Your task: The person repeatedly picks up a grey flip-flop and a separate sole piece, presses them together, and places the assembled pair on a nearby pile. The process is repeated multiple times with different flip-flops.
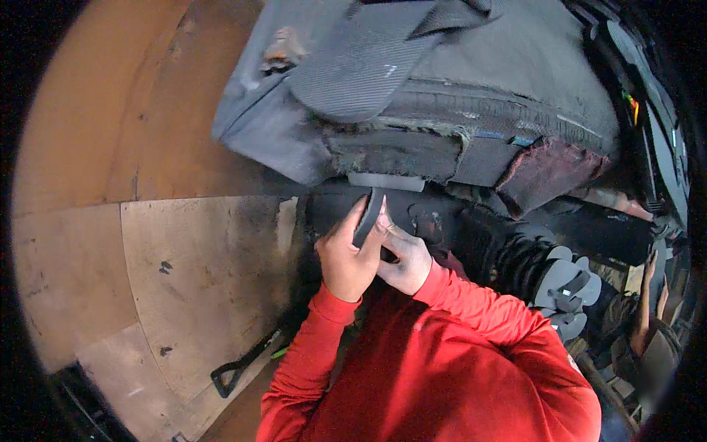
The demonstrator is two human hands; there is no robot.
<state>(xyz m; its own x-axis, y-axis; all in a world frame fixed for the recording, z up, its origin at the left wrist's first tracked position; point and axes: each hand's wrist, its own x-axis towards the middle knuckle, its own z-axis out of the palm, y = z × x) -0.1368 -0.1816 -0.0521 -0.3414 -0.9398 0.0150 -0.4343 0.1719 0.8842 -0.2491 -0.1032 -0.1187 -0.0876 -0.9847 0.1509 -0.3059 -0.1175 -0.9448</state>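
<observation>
In front of my red sweater, both hands meet on a dark grey sandal sole [368, 218], turned edge-on and tilted upright. My left hand [347, 259] is closed round it, thumb on one side and fingers on the other. Pressed against the sole's right face is my right hand [406, 264], its fingers partly hidden behind the left ones. Whether the held sole has a strap cannot be seen. Just beyond lies a ribbed dark grey flip-flop [357, 70] with a black strap, on a worn cloth-covered work surface [515, 66].
A light grey flat piece [387, 182] juts from under the work surface's frayed edge. A maroon rag [549, 175] hangs there. Right of me stand stacked grey flip-flops [563, 283]. Wooden panels [210, 280] line the left. Another person's bare limb [645, 298] shows at far right.
</observation>
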